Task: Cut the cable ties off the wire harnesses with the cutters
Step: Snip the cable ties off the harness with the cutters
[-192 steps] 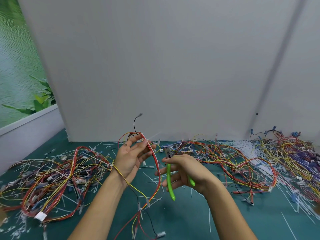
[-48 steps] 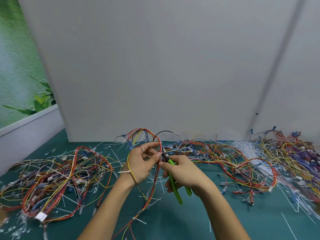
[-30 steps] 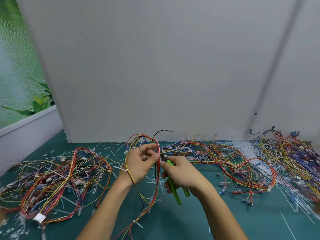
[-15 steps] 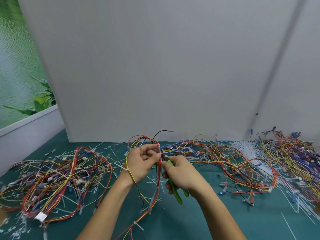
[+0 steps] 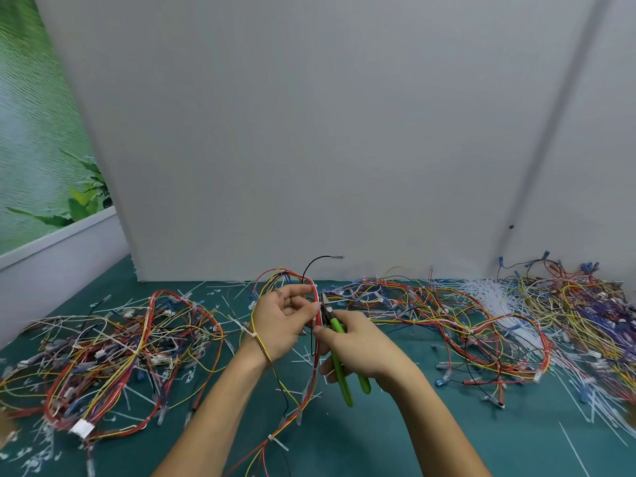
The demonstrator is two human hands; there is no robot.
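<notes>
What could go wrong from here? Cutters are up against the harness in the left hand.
Wire damage: the cutters in the right hand have their nose against the red wires of the held harness; the bite may nick insulation, not only a tie.
Finger nick: the left hand pinches the bundle right beside the blades, so a slip could catch a fingertip.

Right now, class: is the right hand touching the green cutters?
Touching. The head view shows the right hand gripping the green cutters by their handles.

glossy green plastic cutters (image 5: 340, 366) handles
</notes>
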